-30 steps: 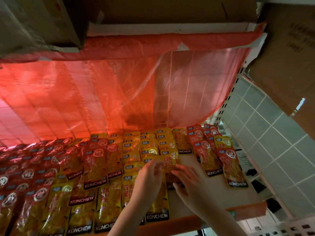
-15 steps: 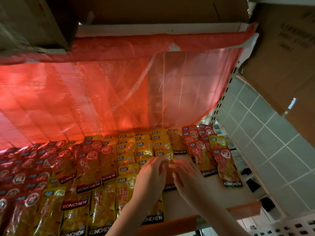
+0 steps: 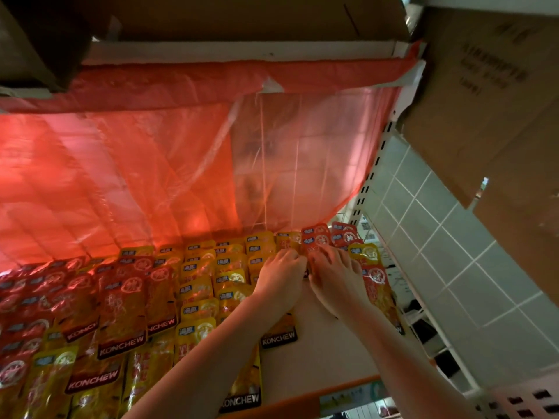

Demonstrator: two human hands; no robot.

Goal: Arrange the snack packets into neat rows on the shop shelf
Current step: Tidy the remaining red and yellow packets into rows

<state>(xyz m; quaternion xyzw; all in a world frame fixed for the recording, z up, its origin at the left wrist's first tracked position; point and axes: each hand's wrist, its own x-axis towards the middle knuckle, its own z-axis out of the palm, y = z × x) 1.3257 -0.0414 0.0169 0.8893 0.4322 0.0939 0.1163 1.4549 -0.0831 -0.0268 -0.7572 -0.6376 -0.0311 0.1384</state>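
Head view: yellow and red snack packets (image 3: 193, 300), black "KONCHEW" labels (image 3: 121, 347).

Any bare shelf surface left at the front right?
Yes: bare pale shelf shows between the yellow packets and the red packets, under the right hand.

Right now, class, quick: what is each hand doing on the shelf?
Left hand: fingers curled onto the packets at the back; whether it has a grip cannot be told.
Right hand: the same, fingertips on a red packet.
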